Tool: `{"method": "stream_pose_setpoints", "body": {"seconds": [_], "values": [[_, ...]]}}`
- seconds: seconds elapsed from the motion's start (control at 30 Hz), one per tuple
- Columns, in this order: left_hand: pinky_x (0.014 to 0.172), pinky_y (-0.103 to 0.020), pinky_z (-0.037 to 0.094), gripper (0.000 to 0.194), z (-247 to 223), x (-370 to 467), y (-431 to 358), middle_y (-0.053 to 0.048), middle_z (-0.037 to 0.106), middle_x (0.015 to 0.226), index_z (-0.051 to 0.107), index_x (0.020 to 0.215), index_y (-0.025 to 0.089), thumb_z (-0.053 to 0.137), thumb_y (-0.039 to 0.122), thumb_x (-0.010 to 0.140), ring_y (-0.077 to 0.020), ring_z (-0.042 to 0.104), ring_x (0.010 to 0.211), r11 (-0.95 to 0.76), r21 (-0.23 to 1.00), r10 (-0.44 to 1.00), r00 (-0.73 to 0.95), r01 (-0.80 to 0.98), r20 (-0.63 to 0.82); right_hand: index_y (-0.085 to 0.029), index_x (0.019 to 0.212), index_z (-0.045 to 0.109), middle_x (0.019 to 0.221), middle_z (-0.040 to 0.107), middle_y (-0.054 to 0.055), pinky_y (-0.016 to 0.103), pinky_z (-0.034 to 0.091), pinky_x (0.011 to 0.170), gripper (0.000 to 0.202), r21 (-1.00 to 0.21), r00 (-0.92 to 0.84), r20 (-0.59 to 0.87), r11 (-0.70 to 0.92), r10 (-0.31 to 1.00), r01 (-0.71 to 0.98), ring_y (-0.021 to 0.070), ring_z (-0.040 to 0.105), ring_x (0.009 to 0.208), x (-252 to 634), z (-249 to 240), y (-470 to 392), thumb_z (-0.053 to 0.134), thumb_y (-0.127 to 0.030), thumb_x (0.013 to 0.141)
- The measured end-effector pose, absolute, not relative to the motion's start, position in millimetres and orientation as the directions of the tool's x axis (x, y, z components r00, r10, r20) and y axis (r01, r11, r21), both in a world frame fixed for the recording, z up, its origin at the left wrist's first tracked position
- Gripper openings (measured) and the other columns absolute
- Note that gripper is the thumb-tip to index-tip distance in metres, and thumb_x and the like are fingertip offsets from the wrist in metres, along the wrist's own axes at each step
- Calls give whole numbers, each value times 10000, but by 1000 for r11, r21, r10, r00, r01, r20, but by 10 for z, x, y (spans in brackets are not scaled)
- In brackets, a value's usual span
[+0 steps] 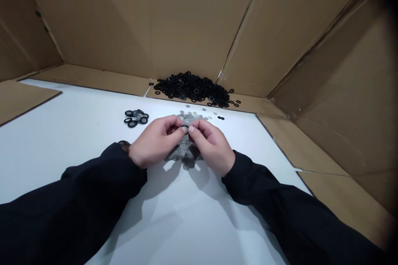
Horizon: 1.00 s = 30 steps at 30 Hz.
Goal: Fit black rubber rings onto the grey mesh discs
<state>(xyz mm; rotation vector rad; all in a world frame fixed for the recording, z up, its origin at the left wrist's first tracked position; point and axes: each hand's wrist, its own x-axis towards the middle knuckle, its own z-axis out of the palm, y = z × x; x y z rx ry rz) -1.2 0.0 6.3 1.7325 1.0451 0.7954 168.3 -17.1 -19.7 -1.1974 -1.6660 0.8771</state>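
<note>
My left hand [160,138] and my right hand [213,143] meet near the middle of the white table, closed in a pinch. Between their thumbs and fingers is a small black ring [185,128], held from both sides and partly covered by the fingertips. Whether a disc sits inside it, I cannot tell. Below and behind the hands spreads a pile of thin grey translucent discs [187,161], partly hidden by them. Left of it lies a small group of black rings [132,124], some with grey discs in their centres.
A large heap of black rings [192,87] rests on a cardboard strip against the back wall. Two black rings [220,118] lie right of the discs. Cardboard walls [202,20] enclose the white table [155,223] at the back and sides.
</note>
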Motion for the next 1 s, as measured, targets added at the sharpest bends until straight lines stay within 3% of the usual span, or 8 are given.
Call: {"method": "stream_pose_setpoints", "body": {"seconds": [0.13, 0.23, 0.5, 0.73, 1.0], "values": [[486, -207, 358, 200, 38, -4, 4, 33, 492, 607, 539, 755, 161, 549, 337, 850, -89, 457, 531, -178, 944, 866, 499, 278, 16, -200, 829, 528, 696, 501, -23, 240, 365, 555, 277, -919, -134, 254, 282, 958, 275, 109, 431, 599, 1695, -246, -155, 493, -458, 922], [487, -201, 356, 181, 28, -7, 21, 40, 491, 619, 538, 785, 161, 559, 330, 848, -77, 439, 526, -153, 958, 893, 448, 242, 29, -197, 879, 554, 727, 539, -11, 243, 386, 567, 261, -926, -135, 249, 276, 959, 256, 115, 461, 618, 1696, -258, -161, 502, -450, 916], [489, -202, 352, 146, 5, -19, 28, 48, 481, 611, 534, 789, 163, 577, 294, 839, -72, 432, 520, -108, 971, 887, 463, 211, -2, -190, 796, 526, 646, 481, -36, 236, 330, 510, 133, -905, -143, 230, 266, 963, 332, 98, 399, 551, 1665, -198, -207, 559, -308, 848], [493, -203, 355, 156, 25, -28, 33, 49, 485, 599, 546, 809, 163, 566, 310, 856, -72, 436, 513, -91, 978, 860, 510, 185, -16, -202, 839, 518, 662, 499, -35, 238, 341, 527, 158, -954, -162, 188, 219, 969, 206, 108, 416, 576, 1688, -241, -183, 529, -358, 869], [494, -209, 353, 181, 8, -35, 35, 24, 514, 611, 561, 781, 152, 561, 319, 853, -87, 459, 537, -140, 952, 851, 525, 274, -26, -190, 834, 537, 643, 485, -31, 244, 328, 528, 210, -902, -223, 191, 261, 956, 344, 107, 406, 570, 1737, -241, -163, 514, -387, 903]]}}
